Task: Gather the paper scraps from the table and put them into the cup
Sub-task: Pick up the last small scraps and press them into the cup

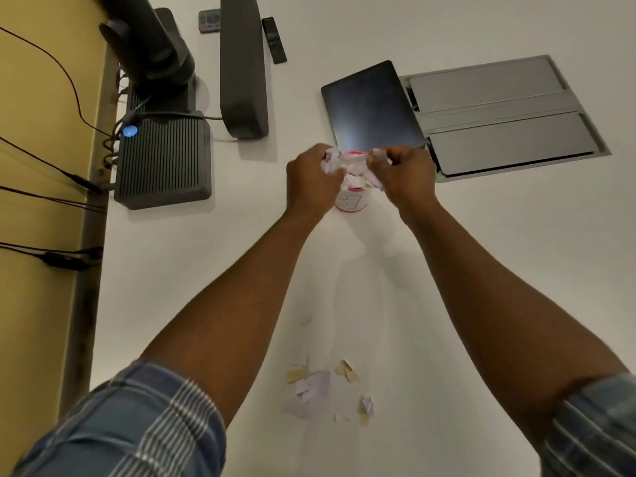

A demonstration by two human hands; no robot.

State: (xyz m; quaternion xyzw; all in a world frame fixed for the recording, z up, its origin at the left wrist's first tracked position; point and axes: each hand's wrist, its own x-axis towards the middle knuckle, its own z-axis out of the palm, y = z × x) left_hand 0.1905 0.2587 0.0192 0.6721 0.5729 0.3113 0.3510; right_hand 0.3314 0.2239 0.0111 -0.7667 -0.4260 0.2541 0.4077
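A white paper cup point(351, 200) with a red rim and handwriting on its side stands upright on the white table point(481, 270). Both my hands hover right over its mouth. My left hand point(311, 182) grips a bunch of white paper scraps point(332, 160). My right hand point(404, 177) holds more scraps point(373, 179) on the other side. A few pieces hang between the hands above the cup's opening. A loose pile of white and tan scraps point(320, 387) lies on the table near me, between my forearms.
A dark tablet point(370, 105) lies just behind the cup, beside a grey recessed hatch point(499, 118). A ribbed grey box point(163, 160) with cables, a dark speaker bar point(242, 63), a camera base point(155, 46) and two remotes point(273, 39) stand at the back left.
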